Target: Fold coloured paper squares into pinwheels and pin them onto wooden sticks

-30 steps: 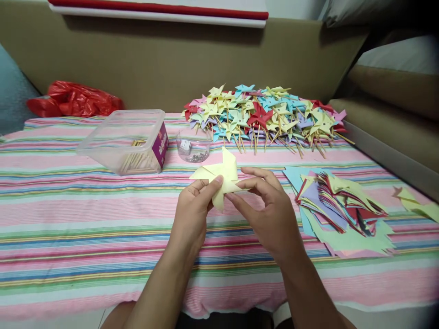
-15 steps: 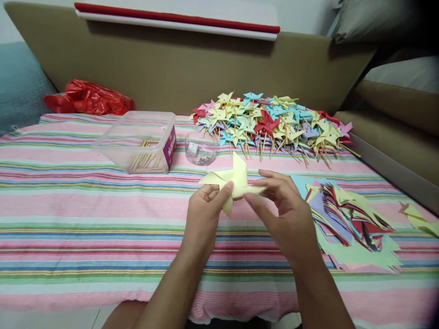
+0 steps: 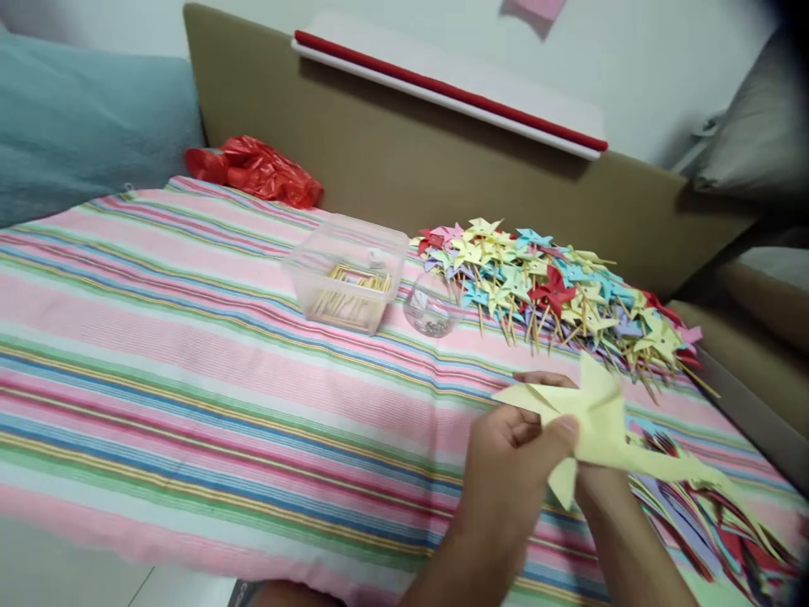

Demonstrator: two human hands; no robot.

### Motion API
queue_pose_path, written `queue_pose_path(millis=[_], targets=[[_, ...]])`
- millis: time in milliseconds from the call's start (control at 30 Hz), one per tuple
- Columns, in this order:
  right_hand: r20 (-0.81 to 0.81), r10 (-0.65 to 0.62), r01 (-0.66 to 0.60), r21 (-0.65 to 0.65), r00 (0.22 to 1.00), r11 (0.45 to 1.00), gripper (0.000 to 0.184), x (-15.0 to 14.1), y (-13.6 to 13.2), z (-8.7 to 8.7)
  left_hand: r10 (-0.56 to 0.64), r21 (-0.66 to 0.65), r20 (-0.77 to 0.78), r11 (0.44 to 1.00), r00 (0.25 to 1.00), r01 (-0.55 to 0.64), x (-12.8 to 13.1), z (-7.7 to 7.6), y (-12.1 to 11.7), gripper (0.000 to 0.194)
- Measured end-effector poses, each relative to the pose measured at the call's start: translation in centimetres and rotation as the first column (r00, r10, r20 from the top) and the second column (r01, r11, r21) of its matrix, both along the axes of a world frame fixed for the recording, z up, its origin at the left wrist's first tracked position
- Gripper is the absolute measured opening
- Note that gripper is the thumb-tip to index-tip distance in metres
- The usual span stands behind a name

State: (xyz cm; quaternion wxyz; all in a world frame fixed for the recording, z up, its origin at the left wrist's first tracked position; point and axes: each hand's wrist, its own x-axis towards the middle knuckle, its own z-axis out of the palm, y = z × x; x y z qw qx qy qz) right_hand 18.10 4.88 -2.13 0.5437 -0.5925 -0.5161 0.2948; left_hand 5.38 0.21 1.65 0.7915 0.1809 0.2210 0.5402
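A pale yellow paper pinwheel head [image 3: 597, 417] is held above the striped cloth at the lower right. My left hand [image 3: 511, 459] pinches its centre with the thumb on top. My right hand [image 3: 597, 489] is almost wholly hidden behind the paper; only its wrist and forearm show, so its fingers cannot be read. A clear box of wooden sticks [image 3: 347, 274] and a small clear cup of metal pins [image 3: 433, 308] stand farther back.
A heap of finished coloured pinwheels [image 3: 556, 291] lies at the back right. Cut coloured paper squares [image 3: 708, 523] are stacked at the right. A red plastic bag [image 3: 256, 169] sits by the tan headboard. A pink striped cloth [image 3: 190, 354] covers the surface.
The view has swung left and tilted, so hands and pinwheel now sit at the lower right. My right hand has slipped behind the paper; the left still pinches it.
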Motion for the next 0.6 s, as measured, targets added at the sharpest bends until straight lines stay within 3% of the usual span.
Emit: queue_pose_path(millis=[100,200,233,300,400,500,600], targets=[[0.266,0.112,-0.125,0.033,0.957,0.992,0.033,-1.8,4.7,1.6,-0.053,-0.012,0.099,0.998,0.994,0.055,-0.5,0.4,-0.2,0.04],[0.553,0.163,-0.271,0.12,0.817,0.955,0.028,-3.8,10.2,3.8,-0.079,0.023,0.171,0.997,0.982,0.076,-1.1,0.4,0.1,0.047],[0.609,0.205,-0.322,0.087,0.766,0.943,0.028,-4.5,12.0,4.5,-0.08,0.034,0.184,0.997,0.98,0.075,-1.3,0.3,0.3,0.049],[0.663,0.387,-0.41,-0.13,0.641,0.903,0.026,-5.8,15.4,5.3,-0.078,0.039,0.194,0.997,0.978,0.071,-1.7,0.1,0.8,0.051],[0.645,0.582,-0.432,-0.398,0.496,0.809,0.017,-7.3,19.1,5.5,-0.064,0.011,0.216,0.998,0.974,0.063,-2.0,0.0,1.2,0.053],[0.616,0.672,-0.414,-0.531,0.411,0.74,0.017,-8.2,21.0,4.8,-0.054,-0.033,0.228,0.997,0.972,0.063,-1.9,-0.1,1.2,0.057],[0.616,0.696,-0.398,-0.572,0.37,0.718,0.017,-8.6,21.8,4.2,-0.076,-0.055,0.208,0.995,0.975,0.089,-1.4,-0.3,1.0,0.061]])
